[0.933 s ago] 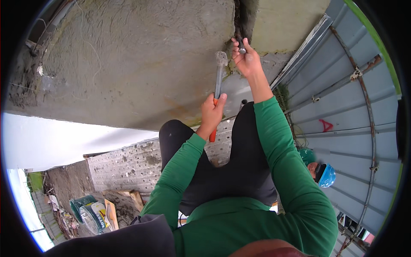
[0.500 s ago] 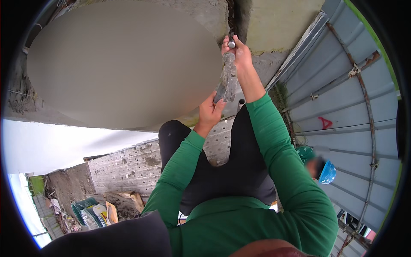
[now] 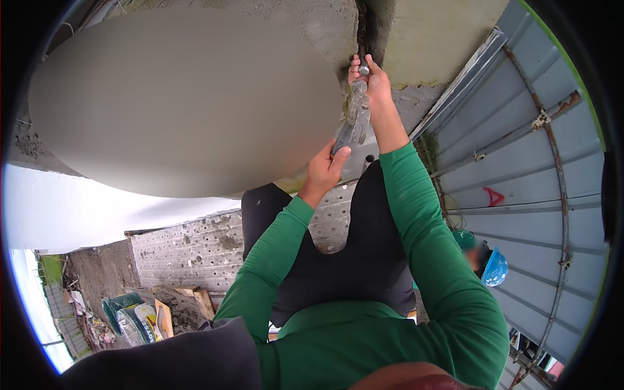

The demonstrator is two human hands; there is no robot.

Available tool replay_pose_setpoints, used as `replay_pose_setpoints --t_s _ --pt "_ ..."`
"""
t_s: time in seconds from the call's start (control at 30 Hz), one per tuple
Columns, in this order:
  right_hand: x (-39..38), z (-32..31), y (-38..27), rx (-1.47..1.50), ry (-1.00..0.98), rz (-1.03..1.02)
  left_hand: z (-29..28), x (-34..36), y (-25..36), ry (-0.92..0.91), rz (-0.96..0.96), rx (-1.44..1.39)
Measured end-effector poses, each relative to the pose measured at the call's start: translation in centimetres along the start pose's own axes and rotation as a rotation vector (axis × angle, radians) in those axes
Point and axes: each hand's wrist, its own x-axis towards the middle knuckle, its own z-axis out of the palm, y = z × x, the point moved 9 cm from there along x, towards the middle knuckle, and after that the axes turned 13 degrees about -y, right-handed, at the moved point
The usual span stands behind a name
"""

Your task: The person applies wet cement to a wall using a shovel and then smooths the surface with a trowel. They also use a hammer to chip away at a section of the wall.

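Note:
My left hand (image 3: pixel 327 168) is closed round the dark handle of a hammer (image 3: pixel 357 114), whose grey head looks caked with dried mortar. Further up, my right hand (image 3: pixel 375 79) grips a metal chisel (image 3: pixel 364 70); its round, shiny end faces me. The hammer head is just below that end; whether they touch I cannot tell. Beyond the fingers lies a dark gap (image 3: pixel 372 29) between two concrete faces, and the chisel's far tip is hidden there.
A yellowish panel (image 3: pixel 442 39) stands right of the gap. A perforated metal plank (image 3: pixel 188 253) lies beneath my legs. Corrugated metal fencing (image 3: pixel 520 149) with rusty pipes runs along the right. A person in a blue helmet (image 3: pixel 495 266) is below there. Bags (image 3: pixel 140 322) lie at lower left. A large area is blurred.
Both hands, with hammer and chisel, sit slightly further right in the picture, as the surroundings shift a little too. The hammer stays close below the chisel's end.

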Motion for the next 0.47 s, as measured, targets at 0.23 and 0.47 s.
replay_pose_setpoints --t_s 0.23,0.47 --pt "0.7 0.2 -0.5 -0.037 0.107 0.004 -0.1 1.7 3.1 0.011 0.205 -0.055" --pt "0.7 0.3 -0.9 -0.011 0.019 0.140 0.2 5.0 -1.2 -0.077 -0.224 0.304"
